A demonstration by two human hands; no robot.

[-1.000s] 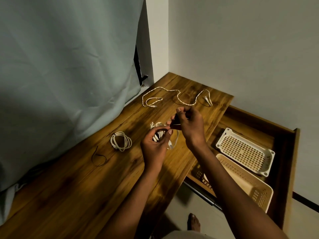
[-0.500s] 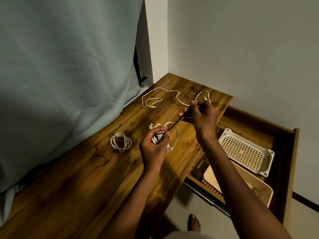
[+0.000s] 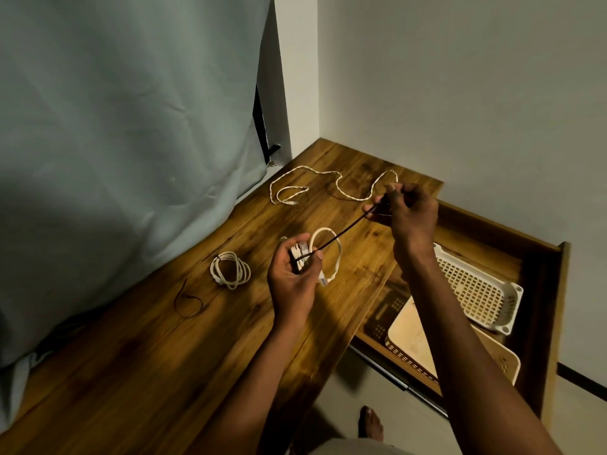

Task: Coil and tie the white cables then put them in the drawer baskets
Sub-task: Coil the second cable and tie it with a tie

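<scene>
Right hand (image 3: pixel 409 211) farther out, black tie (image 3: pixel 341 233) tauter.

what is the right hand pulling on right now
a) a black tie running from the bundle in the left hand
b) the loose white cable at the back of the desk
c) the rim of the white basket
a: the right hand pinches the black tie, stretched taut to the cable bundle gripped by the left hand.
</scene>
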